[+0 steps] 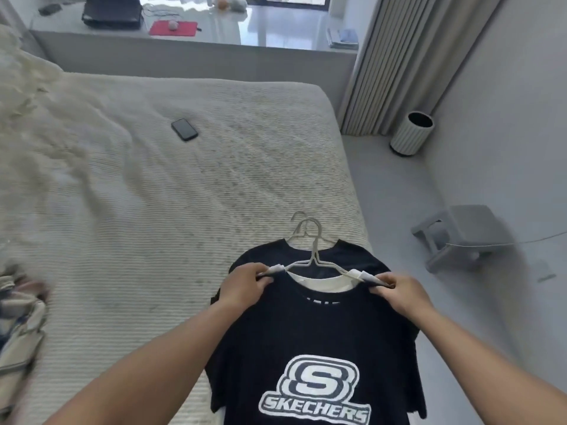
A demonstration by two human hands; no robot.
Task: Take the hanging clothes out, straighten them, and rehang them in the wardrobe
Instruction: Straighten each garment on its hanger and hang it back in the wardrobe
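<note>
A dark navy T-shirt point(310, 329) with a white Skechers logo hangs on a thin white hanger point(313, 256) over the bed's near right corner. My left hand point(245, 285) pinches its left shoulder at the hanger's end. My right hand point(399, 291) pinches the right shoulder the same way. A white garment point(322, 282) shows inside the neckline. A second dark garment point(352, 251) on another hanger lies right behind it, its hook beside the first. The wardrobe is out of sight.
The bed point(168, 185) with a ribbed cream cover fills the left and middle; a black phone point(184, 129) lies on it. Crumpled clothes point(18, 320) sit at the left edge. On the grey floor to the right are a tipped grey stool point(460, 234) and a white bin point(412, 133).
</note>
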